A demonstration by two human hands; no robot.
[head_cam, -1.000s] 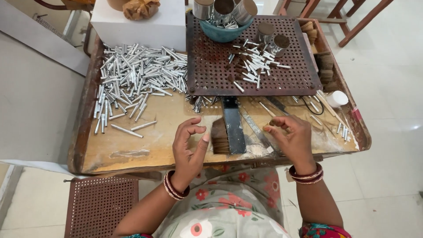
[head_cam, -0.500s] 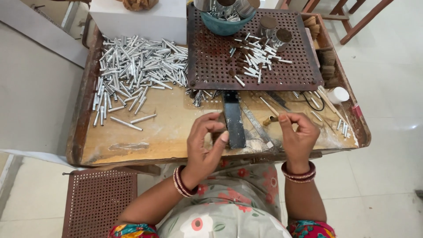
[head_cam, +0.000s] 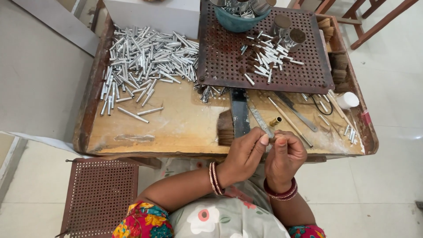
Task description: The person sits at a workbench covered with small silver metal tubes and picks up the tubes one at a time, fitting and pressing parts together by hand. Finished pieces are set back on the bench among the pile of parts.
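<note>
Both hands, left hand (head_cam: 243,155) and right hand (head_cam: 284,155), pinch a small part between meeting fingertips, apparently mid-assembly; the brass ferrule (head_cam: 276,121) lies just beyond them on the desk (head_cam: 176,128).

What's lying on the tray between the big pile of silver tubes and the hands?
In the head view, between the pile of silver tubes and the hands lie two stray tubes, bare wood, then a brush.

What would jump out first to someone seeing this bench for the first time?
Probably the big heap of silver metal tubes spread over the far left of the wooden tray table. Next, the brown perforated board at the far middle, with a smaller scatter of short tubes and a teal bowl on it. At the near edge, the left hand and right hand pinch something small between their fingertips, too small to identify.
</note>
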